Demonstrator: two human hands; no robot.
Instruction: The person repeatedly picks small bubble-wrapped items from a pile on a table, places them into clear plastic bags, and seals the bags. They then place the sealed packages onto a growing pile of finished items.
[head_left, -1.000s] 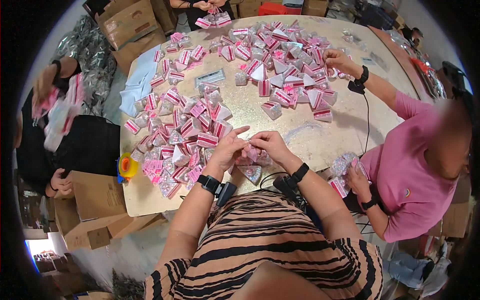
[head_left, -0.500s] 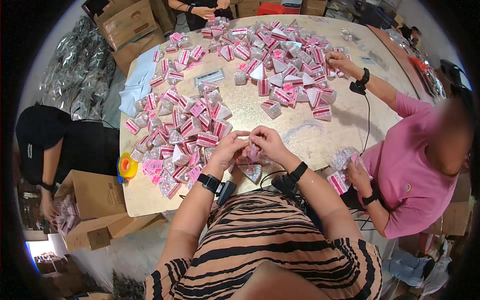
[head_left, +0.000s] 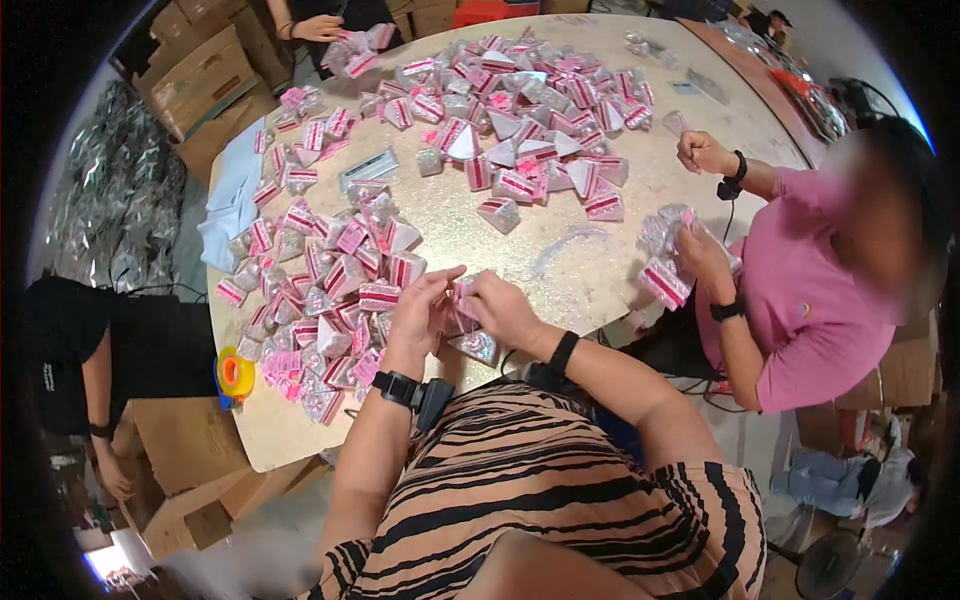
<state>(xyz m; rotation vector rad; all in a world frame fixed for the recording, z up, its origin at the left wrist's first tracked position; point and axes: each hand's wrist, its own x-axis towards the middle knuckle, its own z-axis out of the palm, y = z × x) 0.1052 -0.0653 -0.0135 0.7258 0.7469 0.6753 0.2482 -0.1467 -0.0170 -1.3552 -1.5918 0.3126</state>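
Observation:
My left hand (head_left: 425,310) and my right hand (head_left: 508,315) meet close to the table's near edge. Pinched between their fingers is a small pink bag top (head_left: 462,306), partly hidden by the fingertips. Just below it lies a triangular glitter packet (head_left: 474,347) at the table edge; I cannot tell whether the two are joined. A pile of wedge-shaped clear packets (head_left: 345,275) with pink and white bands spreads beside my left hand. One banded packet (head_left: 380,297) lies right next to that hand.
More wedge packets (head_left: 530,140) cover the far middle of the table (head_left: 450,215). A yellow tape roll (head_left: 236,374) sits at the left edge, above an open carton (head_left: 190,440). On the right, a co-worker in pink holds a bundle of packets (head_left: 665,283). Other people stand left and far.
My view has shifted, and my hands stay together around the pink bag top. The pink-shirted co-worker's bundle has come up. The far person now lifts several packets.

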